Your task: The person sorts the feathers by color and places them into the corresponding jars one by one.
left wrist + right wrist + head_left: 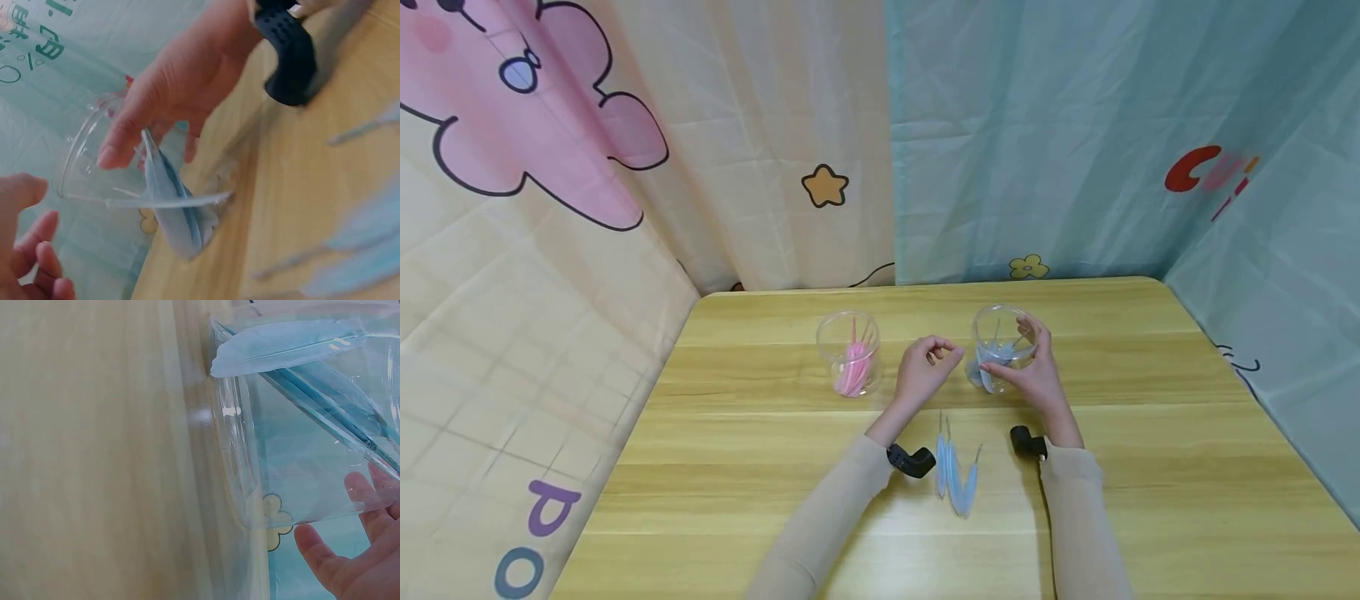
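Around the right clear cup (pixel 997 310) curves my right hand (pixel 1037 375), thumb at the near side and fingers at the far side. Inside that cup are several blue feathers (pixel 172 209), one standing against the wall in the right wrist view. My left hand (pixel 921 371) hovers just left of this cup, fingers loosely bent. Nothing shows between its thumb and fingers in the left wrist view. On the table between the forearms lie several light-blue feathers (pixel 953 475), quills pointing away from me.
Left of my left hand stands another clear cup (pixel 826 337) holding several pink feathers (pixel 853 371). Both cups are on a wood-grain table (pixel 737 467). Printed curtains (pixel 760 150) hang behind and at the sides. Each wrist carries a black camera (pixel 912 461).
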The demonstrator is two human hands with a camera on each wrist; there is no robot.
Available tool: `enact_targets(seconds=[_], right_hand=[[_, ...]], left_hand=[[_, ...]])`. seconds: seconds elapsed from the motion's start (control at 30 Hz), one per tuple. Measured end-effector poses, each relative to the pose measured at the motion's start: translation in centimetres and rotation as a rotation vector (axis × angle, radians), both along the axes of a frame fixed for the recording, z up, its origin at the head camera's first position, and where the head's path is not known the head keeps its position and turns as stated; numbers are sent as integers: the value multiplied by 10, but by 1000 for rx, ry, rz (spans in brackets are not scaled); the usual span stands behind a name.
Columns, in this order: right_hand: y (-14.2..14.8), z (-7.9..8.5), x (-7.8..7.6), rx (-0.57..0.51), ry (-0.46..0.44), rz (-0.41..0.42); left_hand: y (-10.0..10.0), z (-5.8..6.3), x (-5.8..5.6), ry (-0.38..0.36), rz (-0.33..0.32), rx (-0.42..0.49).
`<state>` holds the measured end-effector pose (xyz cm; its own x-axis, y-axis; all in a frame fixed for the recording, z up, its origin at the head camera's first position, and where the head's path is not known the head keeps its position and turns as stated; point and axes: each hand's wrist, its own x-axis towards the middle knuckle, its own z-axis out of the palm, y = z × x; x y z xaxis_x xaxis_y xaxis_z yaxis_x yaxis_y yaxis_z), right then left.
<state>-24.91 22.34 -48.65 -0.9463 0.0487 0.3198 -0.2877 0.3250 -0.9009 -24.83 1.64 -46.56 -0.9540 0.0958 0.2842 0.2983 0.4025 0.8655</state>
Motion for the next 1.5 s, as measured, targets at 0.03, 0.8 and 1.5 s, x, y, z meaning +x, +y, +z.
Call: enact_targets(seconds=[0.03,0.8,1.5], right_hand=[[0,0,0,0,0,1],[1,1,3,-4,-28,-3],[2,0,1,-13,-29,14]], left_hand=[[-4,-3,3,-3,-3,-61],[-25,-27,58,-6,-7,-755],[-22,-23,59,-77,9,-795]])
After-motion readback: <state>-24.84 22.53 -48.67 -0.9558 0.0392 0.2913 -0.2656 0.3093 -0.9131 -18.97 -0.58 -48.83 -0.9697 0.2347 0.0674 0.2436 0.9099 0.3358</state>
